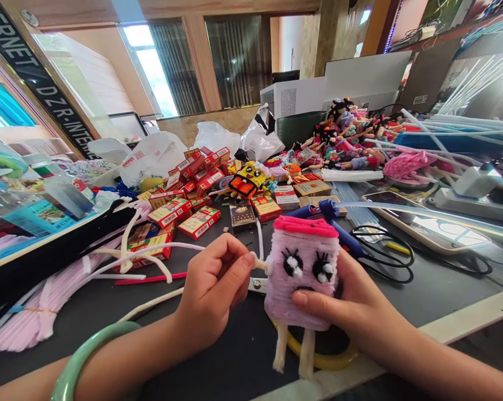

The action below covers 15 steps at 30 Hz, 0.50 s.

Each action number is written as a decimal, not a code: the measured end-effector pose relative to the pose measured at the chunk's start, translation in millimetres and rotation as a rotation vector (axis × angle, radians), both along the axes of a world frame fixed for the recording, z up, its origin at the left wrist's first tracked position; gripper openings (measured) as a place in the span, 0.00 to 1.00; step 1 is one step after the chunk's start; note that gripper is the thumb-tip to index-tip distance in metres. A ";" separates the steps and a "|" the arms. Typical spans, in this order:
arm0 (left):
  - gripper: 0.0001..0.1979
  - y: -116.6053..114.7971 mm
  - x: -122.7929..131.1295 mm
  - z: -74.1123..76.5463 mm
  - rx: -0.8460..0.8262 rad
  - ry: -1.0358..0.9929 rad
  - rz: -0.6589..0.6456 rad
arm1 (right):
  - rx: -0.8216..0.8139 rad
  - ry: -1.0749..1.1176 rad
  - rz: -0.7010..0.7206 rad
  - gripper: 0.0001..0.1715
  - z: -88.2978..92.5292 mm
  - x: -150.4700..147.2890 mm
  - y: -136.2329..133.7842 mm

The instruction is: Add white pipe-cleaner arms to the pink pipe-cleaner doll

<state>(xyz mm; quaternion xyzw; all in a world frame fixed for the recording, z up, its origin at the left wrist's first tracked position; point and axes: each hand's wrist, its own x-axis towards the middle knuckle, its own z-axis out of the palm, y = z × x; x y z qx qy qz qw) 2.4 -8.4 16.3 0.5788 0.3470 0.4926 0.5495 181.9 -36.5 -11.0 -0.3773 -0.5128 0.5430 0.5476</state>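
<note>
1. Boxes [199,221] of printed red card are lying in a loose heap beyond the hands; their contents are not showing. White plastic bags [155,161] are slumping behind them, and what they are holding is unclear. A clear bottle [63,189] is leaning at the far left.
2. The pink doll [282,284] is standing out in front, held over the near side of the dark table [243,351]; whether its feet are touching the top, I cannot tell.
3. The right hand [355,298] is gripping the doll's body from the side, its thumb pressing across the front below the eyes.
4. The left hand [218,284] is pinching the tip of the doll's thin cream arm [260,263] between thumb and fingers.
5. A pale edge [464,320] is running slantwise along the table's near right side. Bare tabletop is showing between the left forearm and the doll's legs, while boxes are crowding the far side and a blue glue gun [349,239] is lying just behind the right hand.
6. Fuzzy ridged rows are wrapping the block-shaped doll, with crimson covering its top. A yellow loop [333,362] is curving behind its legs. Soft pink stems [30,323] are lying bundled at left; a smooth green bangle [70,362] is circling the left forearm.
</note>
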 end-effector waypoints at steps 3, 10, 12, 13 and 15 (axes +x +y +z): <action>0.16 -0.9 0.6 1.2 -0.055 -0.021 -0.005 | 0.003 -0.006 -0.002 0.24 0.4 0.4 -0.1; 0.18 -2.9 0.8 6.3 -0.139 -0.042 -0.022 | -0.013 0.006 0.009 0.23 -0.2 1.4 1.0; 0.18 -3.0 0.6 6.6 -0.144 -0.041 -0.028 | -0.009 0.008 0.006 0.23 -0.5 1.6 1.0; 0.18 -3.0 0.7 6.4 -0.144 -0.041 -0.030 | -0.009 0.008 0.005 0.24 -0.5 1.6 1.0; 0.18 -3.1 1.0 6.0 -0.145 -0.037 -0.028 | -0.011 0.003 0.001 0.24 -0.4 1.5 0.7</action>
